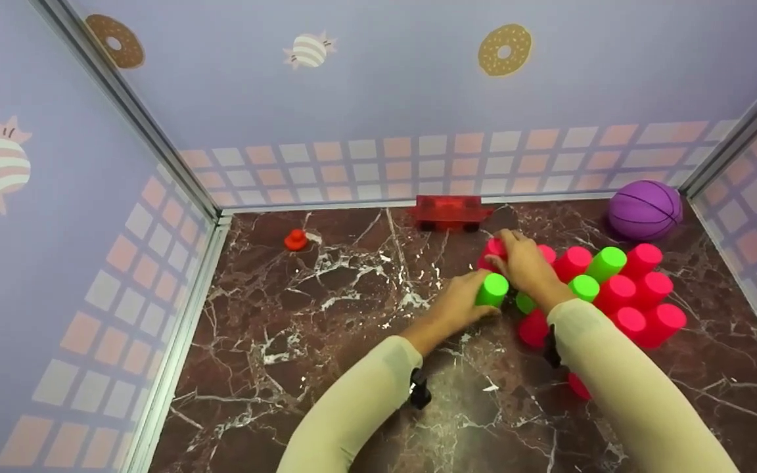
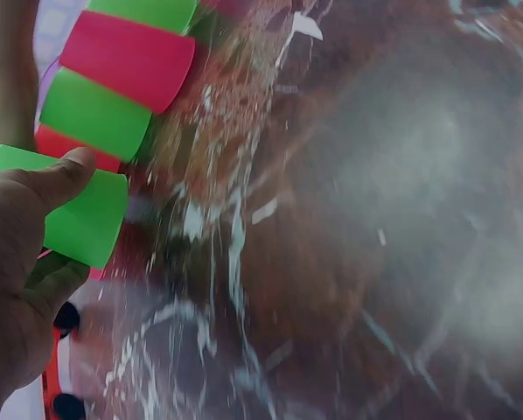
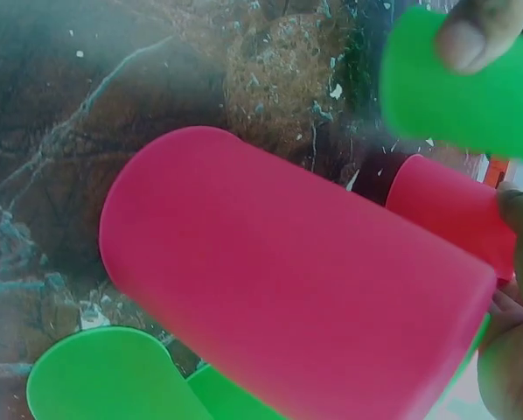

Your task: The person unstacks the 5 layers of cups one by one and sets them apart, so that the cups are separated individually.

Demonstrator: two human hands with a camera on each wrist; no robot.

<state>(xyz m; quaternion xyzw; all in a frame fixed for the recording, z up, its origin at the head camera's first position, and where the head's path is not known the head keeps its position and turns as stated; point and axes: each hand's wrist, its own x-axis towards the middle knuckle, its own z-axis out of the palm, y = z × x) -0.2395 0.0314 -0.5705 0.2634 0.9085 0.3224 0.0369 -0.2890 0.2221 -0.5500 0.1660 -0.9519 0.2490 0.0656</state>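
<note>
My left hand (image 1: 455, 303) grips an upside-down green cup (image 1: 493, 290), thumb and fingers round its sides; the left wrist view shows the same green cup (image 2: 85, 214) close up. Just beyond it, my right hand (image 1: 531, 264) holds a pinkish-red cup (image 1: 493, 249), partly hidden behind the fingers. In the right wrist view that red cup (image 3: 449, 214) appears by the fingers, behind a larger pink cup (image 3: 288, 271). Several more upside-down red cups (image 1: 617, 292) and green cups (image 1: 607, 264) stand grouped to the right, some covered by my right forearm.
A purple basketball (image 1: 645, 210) sits in the back right corner. Against the back wall stands a red toy vehicle (image 1: 449, 211) with black wheels. A small red toy (image 1: 296, 240) lies at the left on the marbled surface (image 1: 273, 407). Patterned walls enclose the back and sides.
</note>
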